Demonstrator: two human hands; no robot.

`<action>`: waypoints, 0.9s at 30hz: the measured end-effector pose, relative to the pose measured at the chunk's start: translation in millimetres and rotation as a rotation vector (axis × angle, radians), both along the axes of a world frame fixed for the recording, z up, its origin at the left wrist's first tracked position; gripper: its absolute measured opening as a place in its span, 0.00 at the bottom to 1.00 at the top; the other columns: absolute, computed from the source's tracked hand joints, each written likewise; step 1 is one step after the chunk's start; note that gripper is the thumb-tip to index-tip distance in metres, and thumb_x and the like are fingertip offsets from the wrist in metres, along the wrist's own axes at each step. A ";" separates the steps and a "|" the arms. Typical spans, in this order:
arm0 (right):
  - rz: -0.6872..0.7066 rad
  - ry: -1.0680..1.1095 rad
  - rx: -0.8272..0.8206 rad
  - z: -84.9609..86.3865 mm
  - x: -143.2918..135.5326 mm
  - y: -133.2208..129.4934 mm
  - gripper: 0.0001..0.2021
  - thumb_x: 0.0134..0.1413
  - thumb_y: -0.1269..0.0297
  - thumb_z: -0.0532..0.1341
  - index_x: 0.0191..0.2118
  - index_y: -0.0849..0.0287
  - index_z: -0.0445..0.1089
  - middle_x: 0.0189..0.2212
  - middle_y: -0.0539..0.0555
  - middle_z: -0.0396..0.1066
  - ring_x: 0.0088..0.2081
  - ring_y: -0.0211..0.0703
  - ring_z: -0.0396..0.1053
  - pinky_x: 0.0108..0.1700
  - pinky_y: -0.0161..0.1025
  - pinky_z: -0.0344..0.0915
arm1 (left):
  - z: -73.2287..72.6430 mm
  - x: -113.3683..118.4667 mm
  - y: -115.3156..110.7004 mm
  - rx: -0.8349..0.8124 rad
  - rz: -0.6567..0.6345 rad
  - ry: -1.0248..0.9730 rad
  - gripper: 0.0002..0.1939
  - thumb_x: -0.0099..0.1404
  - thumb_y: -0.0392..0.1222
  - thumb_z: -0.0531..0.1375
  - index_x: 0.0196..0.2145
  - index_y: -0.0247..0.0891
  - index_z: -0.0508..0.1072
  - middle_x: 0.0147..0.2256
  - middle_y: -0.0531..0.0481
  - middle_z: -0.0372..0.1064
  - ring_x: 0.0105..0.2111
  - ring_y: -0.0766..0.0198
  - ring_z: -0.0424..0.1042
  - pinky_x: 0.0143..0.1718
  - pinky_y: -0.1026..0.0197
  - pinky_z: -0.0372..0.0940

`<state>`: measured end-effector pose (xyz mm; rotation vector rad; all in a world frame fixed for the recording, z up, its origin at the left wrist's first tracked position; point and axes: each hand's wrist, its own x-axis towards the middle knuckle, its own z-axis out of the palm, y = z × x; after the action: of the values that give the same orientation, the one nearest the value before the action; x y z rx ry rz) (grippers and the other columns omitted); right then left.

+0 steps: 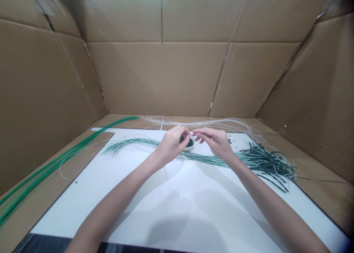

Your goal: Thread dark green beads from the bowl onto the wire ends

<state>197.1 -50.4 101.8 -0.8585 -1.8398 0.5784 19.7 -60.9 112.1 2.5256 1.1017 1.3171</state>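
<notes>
My left hand (174, 141) is closed in a pinch over a small white bowl (190, 148) of dark green beads (190, 141), hiding part of it. Close by on the right, my right hand (217, 139) also pinches, its thumb and index fingertips pointing toward the left hand. Whatever sits between either set of fingertips is too small to make out. Below both hands, a bundle of thin green wires (210, 159) runs across the white board (171, 208). Its right end spreads into many dark beaded strands (267, 160).
A longer green bundle (80, 145) lies along the left side. Loose white strands (221, 122) stretch across the back. Several stray beads (230, 139) lie near the right hand, and separate beaded pieces (273, 183) at the right. Cardboard walls (160, 76) enclose the back and sides.
</notes>
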 end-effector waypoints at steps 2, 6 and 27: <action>-0.013 -0.037 0.028 -0.2 0.7 0.5 0.10 0.52 0.62 0.56 0.36 0.56 0.73 0.31 0.53 0.73 0.27 0.38 0.70 0.30 0.36 0.68 | -0.2 -0.3 0.4 -0.003 -0.001 0.006 0.04 0.60 0.33 0.52 0.30 0.36 0.65 0.28 0.52 0.66 0.27 0.71 0.63 0.29 0.68 0.58; -0.046 -0.187 0.185 -1.7 3.7 2.1 0.11 0.55 0.64 0.53 0.37 0.55 0.72 0.30 0.53 0.73 0.28 0.38 0.70 0.32 0.36 0.67 | -0.5 -0.9 0.9 -0.020 -0.011 0.044 0.04 0.60 0.33 0.51 0.29 0.36 0.65 0.29 0.52 0.65 0.28 0.70 0.64 0.30 0.68 0.58; 0.102 0.434 -0.307 -2.4 -9.2 0.8 0.07 0.39 0.63 0.65 0.29 0.59 0.75 0.23 0.52 0.74 0.22 0.37 0.68 0.23 0.34 0.66 | -2.4 2.7 -3.0 0.162 -0.004 -0.059 0.04 0.61 0.34 0.53 0.29 0.35 0.65 0.26 0.53 0.63 0.25 0.72 0.62 0.28 0.70 0.59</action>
<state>187.9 -49.6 99.4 -0.7650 -1.4232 1.0445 22.4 -64.0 109.7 2.5787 1.0164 1.5278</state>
